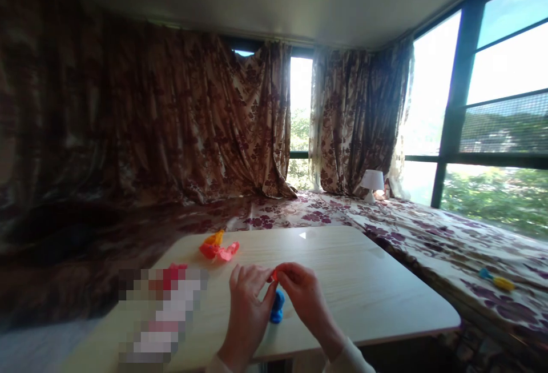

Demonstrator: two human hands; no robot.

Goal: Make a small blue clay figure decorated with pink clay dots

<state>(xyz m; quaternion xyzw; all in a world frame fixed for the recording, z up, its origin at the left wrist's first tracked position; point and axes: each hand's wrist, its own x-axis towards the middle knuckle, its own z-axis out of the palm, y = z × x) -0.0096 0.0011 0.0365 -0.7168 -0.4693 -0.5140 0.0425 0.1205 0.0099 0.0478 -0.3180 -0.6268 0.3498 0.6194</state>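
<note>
My left hand (250, 299) and my right hand (302, 290) meet above the table, both closed in a pinch. Between their fingertips is a small red-orange piece (274, 275), mostly covered by the fingers; its material is too small to make out. Just below it, between the hands, a blue lump (277, 306) of stacked rounded shapes stands on the pale wood-grain table (355, 281). Whether a fingertip touches the blue lump I cannot tell. Farther back and left lie a crumpled coral-red piece (219, 251) and a yellow-orange piece (217, 238) against it.
A pixelated patch hides part of the table's left side, with a red item (175, 275) at its top. To the right, a floral-covered ledge (432, 241) holds a yellow-and-blue item (503, 283) and a white lamp (372, 181). Floral curtains (214, 116) hang behind.
</note>
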